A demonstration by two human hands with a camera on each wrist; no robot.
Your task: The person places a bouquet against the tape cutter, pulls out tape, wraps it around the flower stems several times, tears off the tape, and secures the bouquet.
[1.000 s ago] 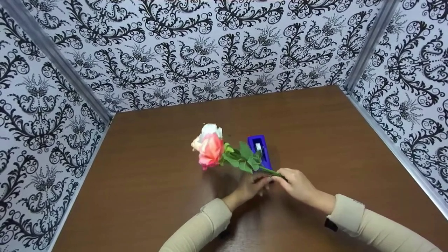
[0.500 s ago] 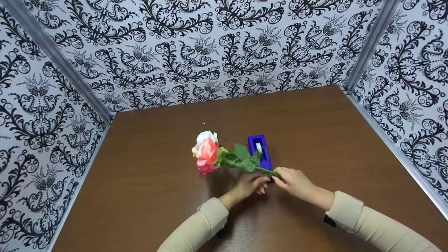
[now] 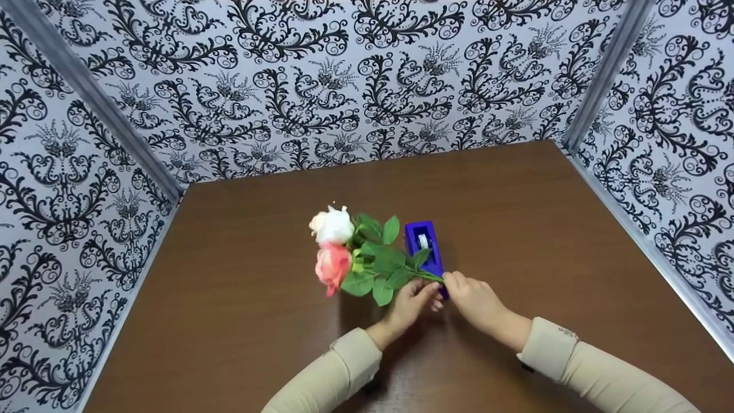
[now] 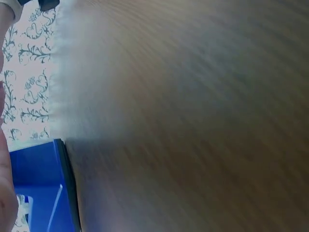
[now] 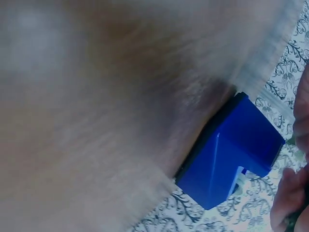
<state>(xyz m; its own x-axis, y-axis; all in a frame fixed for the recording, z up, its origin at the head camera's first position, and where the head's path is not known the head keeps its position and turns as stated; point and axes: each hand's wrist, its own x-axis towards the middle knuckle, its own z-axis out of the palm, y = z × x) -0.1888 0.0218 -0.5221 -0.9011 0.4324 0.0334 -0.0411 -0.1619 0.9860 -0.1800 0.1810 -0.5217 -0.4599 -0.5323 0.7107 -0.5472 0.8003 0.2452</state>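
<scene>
Artificial roses (image 3: 334,264), a white-cream bloom and a coral-pink one with green leaves, point left above the table in the head view. My right hand (image 3: 476,301) grips the lower ends of their stems. Close by on the left, my left hand (image 3: 410,304) is at the stems with bent fingers; whether it pinches them is hidden. Under the stems stands a blue tape dispenser (image 3: 437,261) with a pale tape roll (image 3: 423,241). Both wrist views show the dispenser (image 4: 38,166), its side (image 5: 207,164) seen near each hand's fingers (image 5: 301,116).
The brown wooden table (image 3: 258,241) reaches back to patterned panels (image 3: 309,86). Metal-coloured strips (image 3: 648,229) edge the side panels. The stems and both hands lie over the dispenser's near end.
The roses have turned in my right hand, so the white bloom and more leaves now show. My right hand has shifted slightly left, closer to my left hand. The dispenser stays in place.
</scene>
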